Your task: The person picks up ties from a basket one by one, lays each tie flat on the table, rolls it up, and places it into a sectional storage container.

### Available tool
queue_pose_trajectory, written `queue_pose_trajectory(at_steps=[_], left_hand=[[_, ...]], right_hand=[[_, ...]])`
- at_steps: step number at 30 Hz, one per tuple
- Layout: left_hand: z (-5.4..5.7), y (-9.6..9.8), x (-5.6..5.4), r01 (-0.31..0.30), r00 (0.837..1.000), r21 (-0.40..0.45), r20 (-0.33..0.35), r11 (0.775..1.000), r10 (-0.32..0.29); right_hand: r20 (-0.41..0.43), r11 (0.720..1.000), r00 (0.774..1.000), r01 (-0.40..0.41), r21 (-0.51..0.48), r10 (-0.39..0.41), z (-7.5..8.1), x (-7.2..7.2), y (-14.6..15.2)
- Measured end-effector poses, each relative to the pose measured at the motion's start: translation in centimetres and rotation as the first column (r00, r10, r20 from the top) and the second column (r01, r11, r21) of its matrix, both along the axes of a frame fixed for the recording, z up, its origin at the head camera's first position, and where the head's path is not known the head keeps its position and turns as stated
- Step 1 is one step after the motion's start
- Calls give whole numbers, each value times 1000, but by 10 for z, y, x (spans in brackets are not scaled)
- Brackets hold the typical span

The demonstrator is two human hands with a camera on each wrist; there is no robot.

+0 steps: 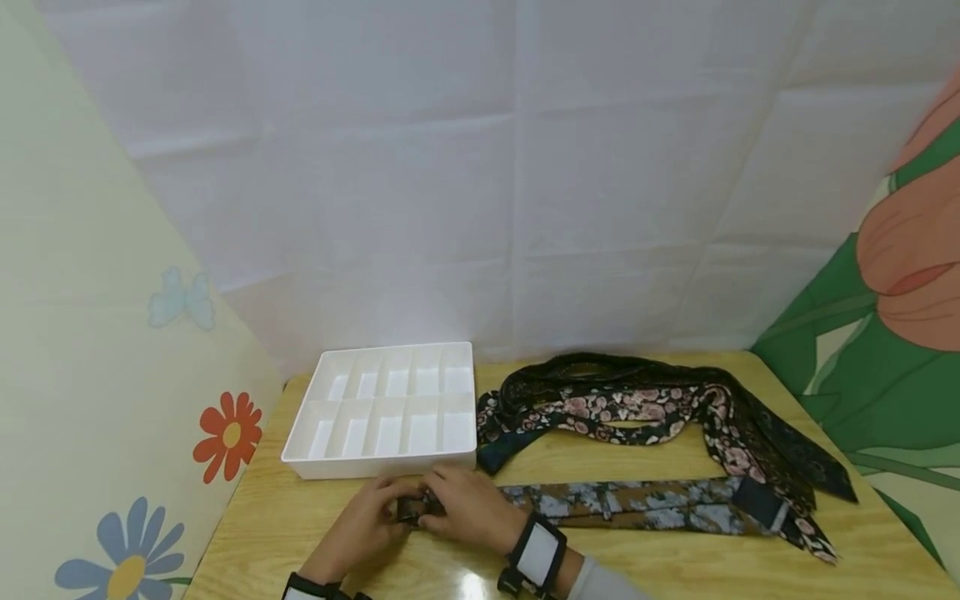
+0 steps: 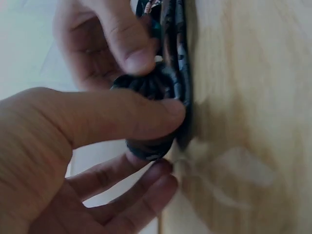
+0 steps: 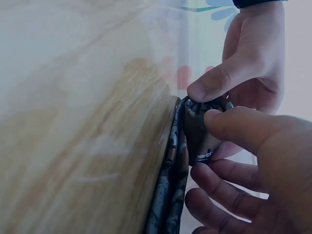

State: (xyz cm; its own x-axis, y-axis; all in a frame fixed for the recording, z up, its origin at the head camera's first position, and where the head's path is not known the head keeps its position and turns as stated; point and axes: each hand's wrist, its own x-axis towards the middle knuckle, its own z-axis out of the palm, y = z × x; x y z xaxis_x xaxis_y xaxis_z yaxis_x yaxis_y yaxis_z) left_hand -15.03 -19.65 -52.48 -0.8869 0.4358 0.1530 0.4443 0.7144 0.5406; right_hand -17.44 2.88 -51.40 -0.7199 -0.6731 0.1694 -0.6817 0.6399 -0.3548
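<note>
A brown necktie [image 1: 637,505] with blue-grey flowers lies stretched across the table, its left end wound into a small roll [image 1: 411,508]. At the roll's left side my left hand [image 1: 366,527] pinches it between thumb and fingers. From the right, my right hand [image 1: 476,510] also grips the roll. The left wrist view has the left thumb [image 2: 161,114] lying over the dark rolled cloth [image 2: 148,87], with the other fingers beneath. In the right wrist view both thumbs press the roll [image 3: 197,131], and the flat layers of the tie [image 3: 170,180] run along the table from it.
Just beyond the hands stands a white tray [image 1: 378,460] divided into several compartments. A heap of dark and pink-flowered ties [image 1: 637,408] lies behind the stretched tie, to the tray's right. The wooden table [image 1: 675,567] meets a white-covered wall [image 1: 510,208] at the back.
</note>
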Motion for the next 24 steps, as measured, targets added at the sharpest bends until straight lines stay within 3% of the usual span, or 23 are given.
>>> queue_pose_trajectory(at_steps=[5, 9, 11, 13, 18, 24], left_hand=[[10, 0, -3, 31, 996, 13, 79, 999, -32], [13, 2, -6, 18, 979, 103, 200, 995, -39], [12, 3, -8, 12, 973, 134, 226, 991, -43], [11, 4, -9, 20, 974, 144, 219, 989, -52], [10, 7, -9, 61, 991, 126, 108, 990, -75], [9, 13, -8, 68, 988, 185, 123, 980, -92]], right_hand=[[92, 999, 996, 7, -48, -2, 0, 0, 3], [111, 998, 994, 21, -61, -15, -2, -2, 5], [118, 998, 993, 23, -57, -16, -2, -2, 6], [145, 998, 989, 28, -53, -20, -2, -3, 8], [173, 998, 985, 24, -53, -15, 0, -3, 13], [147, 998, 989, 33, -56, -24, -1, -3, 17]])
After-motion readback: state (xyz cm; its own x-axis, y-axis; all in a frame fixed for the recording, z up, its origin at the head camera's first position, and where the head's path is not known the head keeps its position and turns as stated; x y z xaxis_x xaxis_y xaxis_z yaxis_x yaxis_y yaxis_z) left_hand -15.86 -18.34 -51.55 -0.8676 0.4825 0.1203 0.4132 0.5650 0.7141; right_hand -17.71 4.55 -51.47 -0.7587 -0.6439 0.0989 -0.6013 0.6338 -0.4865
